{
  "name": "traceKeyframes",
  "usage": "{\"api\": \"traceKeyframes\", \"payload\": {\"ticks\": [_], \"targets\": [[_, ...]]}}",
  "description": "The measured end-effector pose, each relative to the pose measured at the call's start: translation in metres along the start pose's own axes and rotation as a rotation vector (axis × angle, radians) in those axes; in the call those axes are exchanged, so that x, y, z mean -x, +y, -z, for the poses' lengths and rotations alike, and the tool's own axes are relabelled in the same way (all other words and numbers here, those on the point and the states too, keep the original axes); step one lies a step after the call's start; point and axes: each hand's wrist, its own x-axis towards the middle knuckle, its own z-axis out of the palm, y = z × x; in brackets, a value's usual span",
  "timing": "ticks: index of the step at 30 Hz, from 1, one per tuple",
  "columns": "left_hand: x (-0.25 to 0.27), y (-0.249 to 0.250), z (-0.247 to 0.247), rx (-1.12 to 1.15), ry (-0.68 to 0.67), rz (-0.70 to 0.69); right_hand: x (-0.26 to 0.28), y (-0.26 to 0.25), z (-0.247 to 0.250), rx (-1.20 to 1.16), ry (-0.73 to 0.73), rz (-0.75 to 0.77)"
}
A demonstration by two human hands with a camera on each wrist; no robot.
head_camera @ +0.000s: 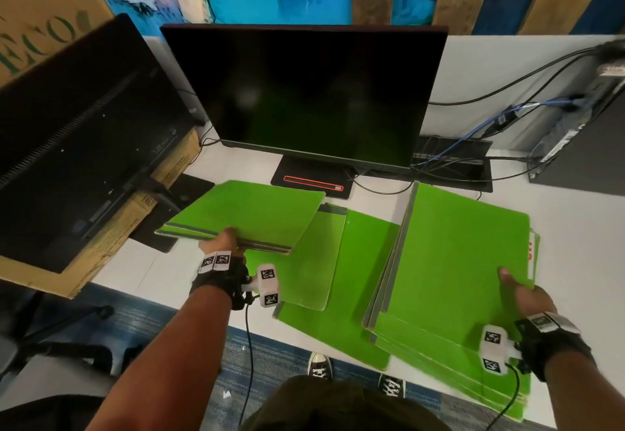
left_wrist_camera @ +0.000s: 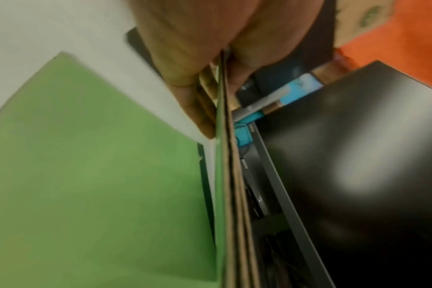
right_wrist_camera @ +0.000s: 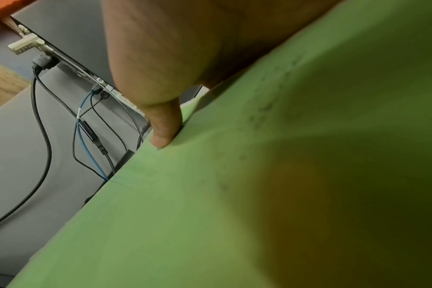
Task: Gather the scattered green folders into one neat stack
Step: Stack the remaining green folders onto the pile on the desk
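My left hand [head_camera: 223, 239] grips the near edge of a small bundle of green folders [head_camera: 250, 214] lifted above the desk; in the left wrist view the thumb and fingers [left_wrist_camera: 197, 109] pinch that bundle's edge [left_wrist_camera: 225, 194]. Under it two more green folders [head_camera: 338, 261] lie flat and overlapping on the desk. On the right, my right hand [head_camera: 521, 292] holds the near right corner of a tilted green folder stack [head_camera: 456, 261], thumb on top. The thumb [right_wrist_camera: 163, 124] presses the green cover [right_wrist_camera: 234, 194] in the right wrist view.
A dark monitor [head_camera: 304, 92] on a stand stands behind the folders, a second monitor [head_camera: 74, 139] lies on a cardboard box at left. Cables [head_camera: 473, 146] and a computer case [head_camera: 581, 126] sit at back right. The white desk's [head_camera: 142, 271] front edge is close to me.
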Motion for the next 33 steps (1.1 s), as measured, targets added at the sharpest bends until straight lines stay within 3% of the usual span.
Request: {"api": "traceKeyframes", "payload": {"ticks": [4,11,14,19,23,27,31,33], "targets": [[0.004,0.017,0.004,0.063,0.029,-0.329,0.001,0.000,0.000,-0.017,0.004,-0.004],[0.031,0.036,0.037,0.178,-0.365,-0.652,0.007,-0.003,0.002,-0.024,0.013,-0.012],[0.042,0.046,0.043,0.224,-0.349,-0.742,0.008,-0.004,0.002,-0.033,0.002,-0.013],[0.068,0.063,0.045,0.351,-0.196,-0.890,0.008,-0.004,0.002,-0.042,-0.004,-0.008],[0.095,0.064,0.046,0.205,-0.110,-1.177,0.009,-0.004,0.003,-0.061,-0.011,-0.010],[0.127,0.072,0.039,0.166,-0.143,-1.425,0.003,0.000,0.002,-0.077,-0.022,0.010],[0.156,0.078,0.001,0.144,-0.389,-1.474,-0.003,0.004,0.001,-0.083,-0.022,0.021],[0.168,0.068,-0.031,0.116,-0.540,-1.314,-0.005,0.005,0.000,-0.088,-0.029,0.025]]}}
